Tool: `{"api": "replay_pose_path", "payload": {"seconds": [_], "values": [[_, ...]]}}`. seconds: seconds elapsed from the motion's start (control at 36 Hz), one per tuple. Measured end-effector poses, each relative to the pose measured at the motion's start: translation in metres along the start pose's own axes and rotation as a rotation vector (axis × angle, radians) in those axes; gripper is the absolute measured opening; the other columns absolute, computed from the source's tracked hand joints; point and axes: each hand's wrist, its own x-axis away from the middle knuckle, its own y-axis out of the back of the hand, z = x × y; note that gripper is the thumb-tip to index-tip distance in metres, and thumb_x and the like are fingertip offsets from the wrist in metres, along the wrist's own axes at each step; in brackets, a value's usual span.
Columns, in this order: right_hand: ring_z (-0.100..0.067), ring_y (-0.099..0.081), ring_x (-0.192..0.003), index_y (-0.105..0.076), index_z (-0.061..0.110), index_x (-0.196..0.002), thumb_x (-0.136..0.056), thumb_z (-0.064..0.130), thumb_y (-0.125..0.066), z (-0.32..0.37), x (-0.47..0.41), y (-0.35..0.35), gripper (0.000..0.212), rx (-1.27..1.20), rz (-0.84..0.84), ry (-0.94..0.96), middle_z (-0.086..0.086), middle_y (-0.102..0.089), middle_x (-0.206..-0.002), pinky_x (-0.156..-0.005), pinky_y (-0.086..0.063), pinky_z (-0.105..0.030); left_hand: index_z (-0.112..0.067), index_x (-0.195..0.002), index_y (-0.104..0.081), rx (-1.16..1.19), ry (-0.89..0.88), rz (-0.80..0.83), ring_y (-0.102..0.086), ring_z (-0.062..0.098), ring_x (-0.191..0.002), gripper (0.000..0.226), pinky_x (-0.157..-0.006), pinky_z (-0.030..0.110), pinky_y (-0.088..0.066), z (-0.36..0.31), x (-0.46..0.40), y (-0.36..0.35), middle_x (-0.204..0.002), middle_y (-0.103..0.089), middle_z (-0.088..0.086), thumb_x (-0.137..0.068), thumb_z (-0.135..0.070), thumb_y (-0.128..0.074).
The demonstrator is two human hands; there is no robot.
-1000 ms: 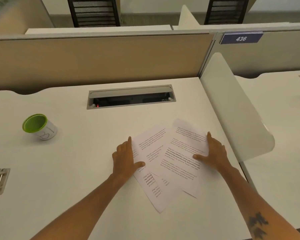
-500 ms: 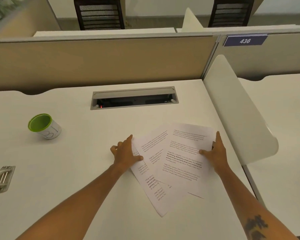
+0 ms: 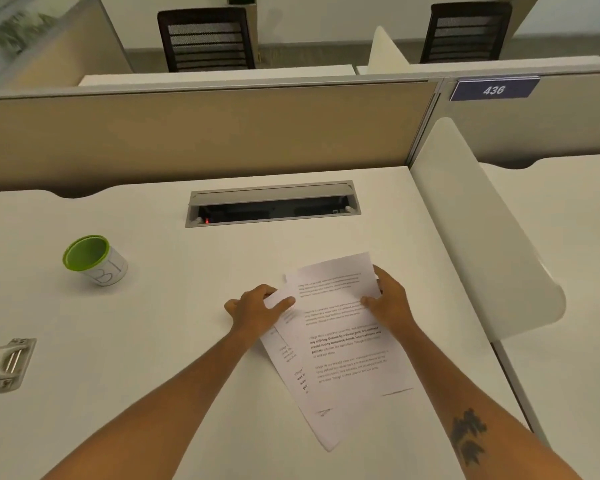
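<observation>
Nearest on my feed, two bare forearms reach in from the bottom edge, the right one bearing a dark tattoo (image 3: 468, 438). Between them lie the white printed paper sheets (image 3: 343, 341), fanned slightly and resting on the flat white desk (image 3: 153, 341), right of centre. The left hand (image 3: 257, 308) grips their upper left edge, fingers curled at the margin and thumb pressed on top. The right hand (image 3: 394, 303) pinches the upper right edge, thumb over the page, fingers wrapped behind it.

Off to the left, well apart, I see a small grey metal fitting (image 3: 9, 362), and beyond it a white cup with a green rim and inside (image 3: 96, 259), tilted. Further back sits a grey recessed cable tray (image 3: 272, 204), then the beige partition panel (image 3: 205, 133), a curved white side divider (image 3: 482, 237), a blue sign reading 436 (image 3: 494, 90), and a black slatted chair (image 3: 207, 38).
</observation>
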Motion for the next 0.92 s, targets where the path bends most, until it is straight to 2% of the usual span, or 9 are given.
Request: {"api": "replay_pose_path", "payload": {"seconds": [0.11,0.19,0.25,0.33,0.44,0.56,0.67,0.75,0.92], "values": [[-0.02,-0.063,-0.121,-0.055,0.018,-0.152,-0.088,-0.005,-0.073,0.005,0.002,-0.009,0.07,0.028,0.023,0.044,-0.004,-0.067,-0.142,-0.098,-0.049,-0.029,-0.036,-0.109,-0.063,0.042,-0.008,0.007,-0.055,0.011,-0.092,0.043,-0.097,0.041,-0.024,0.001,0.0,-0.001,-0.102,-0.062,-0.019,-0.084,-0.07,-0.07],[-0.024,-0.064,-0.124,-0.054,0.019,-0.152,-0.088,-0.003,-0.075,0.006,0.003,-0.013,0.071,0.043,0.045,0.043,-0.002,-0.067,-0.141,-0.1,-0.053,-0.033,-0.03,-0.118,-0.063,0.074,0.008,0.019,-0.054,0.01,-0.098,0.048,-0.099,0.039,-0.023,0.0,0.001,-0.001,-0.109,-0.059,-0.018,-0.084,-0.063,-0.075],[-0.026,-0.064,-0.126,-0.054,0.019,-0.152,-0.087,-0.001,-0.076,0.004,0.004,-0.014,0.071,0.061,0.061,0.047,-0.002,-0.067,-0.141,-0.104,-0.055,-0.04,-0.03,-0.113,-0.063,0.107,0.013,0.025,-0.055,0.01,-0.101,0.044,-0.097,0.036,-0.021,0.0,0.003,0.0,-0.109,-0.061,-0.016,-0.083,-0.057,-0.08],[-0.027,-0.063,-0.123,-0.055,0.017,-0.15,-0.085,0.004,-0.08,0.002,0.005,-0.014,0.071,0.075,0.059,0.083,-0.001,-0.067,-0.135,-0.098,-0.053,-0.036,-0.033,-0.103,-0.061,0.193,-0.002,0.024,-0.061,0.011,-0.104,0.036,-0.1,0.034,-0.022,-0.001,0.006,0.002,-0.106,-0.064,-0.016,-0.081,-0.047,-0.085],[-0.021,-0.053,-0.127,-0.041,0.023,-0.159,-0.08,0.013,-0.09,-0.002,0.006,-0.007,0.094,-0.017,0.045,0.079,0.001,-0.053,-0.144,-0.108,-0.053,-0.044,-0.029,-0.096,-0.069,0.33,-0.061,0.046,-0.067,0.012,-0.105,0.029,-0.111,0.045,-0.039,-0.002,0.012,0.012,-0.104,-0.072,-0.017,-0.079,-0.039,-0.09],[-0.021,-0.07,-0.117,-0.038,0.029,-0.158,-0.076,0.017,-0.096,-0.004,0.01,0.008,0.101,-0.218,0.14,0.028,0.002,-0.068,-0.134,-0.097,-0.063,-0.043,-0.024,-0.096,-0.077,0.471,-0.158,0.124,-0.074,0.01,-0.093,0.025,-0.094,0.042,-0.058,-0.009,0.019,0.03,-0.1,-0.081,-0.012,-0.078,-0.03,-0.093],[-0.021,-0.076,-0.115,-0.065,0.023,-0.135,-0.071,0.024,-0.099,-0.004,0.014,0.024,0.073,-0.316,0.34,-0.037,0.003,-0.079,-0.126,-0.102,-0.061,-0.05,-0.024,-0.096,-0.08,0.532,-0.189,0.16,-0.079,0.016,-0.088,0.028,-0.082,0.037,-0.065,-0.016,0.023,0.053,-0.1,-0.083,-0.012,-0.074,-0.031,-0.095],[-0.027,-0.076,-0.117,-0.072,0.016,-0.131,-0.076,0.02,-0.097,-0.003,0.021,0.025,0.061,-0.36,0.465,-0.052,-0.004,-0.079,-0.127,-0.105,-0.058,-0.052,-0.029,-0.093,-0.079,0.538,-0.218,0.174,-0.079,0.014,-0.083,0.028,-0.071,0.028,-0.064,-0.023,0.026,0.068,-0.097,-0.082,-0.014,-0.072,-0.037,-0.095],[-0.035,-0.078,-0.112,-0.076,0.008,-0.124,-0.076,0.011,-0.095,0.008,0.039,0.012,0.052,-0.511,0.382,-0.104,-0.012,-0.08,-0.122,-0.094,-0.064,-0.048,-0.043,-0.122,-0.073,0.872,-0.119,0.118,-0.08,0.017,-0.093,0.048,-0.071,0.026,-0.062,-0.033,0.034,0.098,-0.102,-0.083,-0.005,-0.077,-0.059,-0.083]]}}
